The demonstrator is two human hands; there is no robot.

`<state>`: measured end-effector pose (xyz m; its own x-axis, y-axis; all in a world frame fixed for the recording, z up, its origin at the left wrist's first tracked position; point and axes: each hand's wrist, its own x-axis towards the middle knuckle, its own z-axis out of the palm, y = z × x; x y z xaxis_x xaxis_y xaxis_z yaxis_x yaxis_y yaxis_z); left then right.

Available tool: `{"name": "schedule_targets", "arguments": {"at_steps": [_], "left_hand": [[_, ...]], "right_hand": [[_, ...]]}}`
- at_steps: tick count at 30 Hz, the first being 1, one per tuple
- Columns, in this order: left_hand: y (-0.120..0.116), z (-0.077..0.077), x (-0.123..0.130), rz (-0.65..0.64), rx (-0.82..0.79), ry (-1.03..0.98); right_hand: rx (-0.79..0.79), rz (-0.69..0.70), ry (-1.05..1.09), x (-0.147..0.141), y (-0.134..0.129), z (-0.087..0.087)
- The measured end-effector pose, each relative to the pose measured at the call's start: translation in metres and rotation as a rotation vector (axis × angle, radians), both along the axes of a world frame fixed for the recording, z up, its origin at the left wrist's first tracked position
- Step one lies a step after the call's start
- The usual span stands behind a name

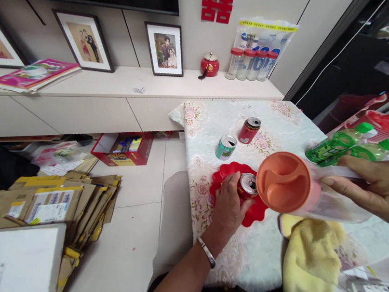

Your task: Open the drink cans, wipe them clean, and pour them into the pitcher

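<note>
My left hand (229, 203) is closed round a red drink can (247, 188) with an opened silver top. That can is over a red scalloped plate (254, 216) on the table. My right hand (376, 187) grips the handle of a clear plastic pitcher (338, 205) with an orange lid (284, 182). The pitcher is tilted to the left, its lid close beside the can; whether they touch I cannot tell. Behind the plate stand a green can (226, 147) and another red can (249, 130), both opened. A yellow cloth (308, 258) lies below the pitcher.
Green-capped bottles (340, 141) lie at the table's right, near a red basket (377, 121). Glass jars (250, 63), a red pot (209, 64) and framed photos (166, 48) stand on the cabinet (99, 96). Flattened cardboard (89, 201) and a red box (125, 151) are on the floor.
</note>
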<state>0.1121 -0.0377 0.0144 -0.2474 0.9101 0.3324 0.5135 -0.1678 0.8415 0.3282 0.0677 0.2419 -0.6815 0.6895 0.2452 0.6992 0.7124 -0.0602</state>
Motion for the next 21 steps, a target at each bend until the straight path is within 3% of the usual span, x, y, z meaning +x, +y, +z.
{"name": "schedule_targets", "arguments": {"at_steps": [4,21], "left_hand": [[0.0003,-0.0017,0.0006,0.003,0.008,-0.003],[0.0008,-0.0073,0.0031,0.036,0.033,-0.030]], "right_hand": [[-0.076,0.038,0.029,0.0011,-0.0023,0.0000],[-0.076,0.049,0.045,0.0039,0.0000,-0.0023]]}}
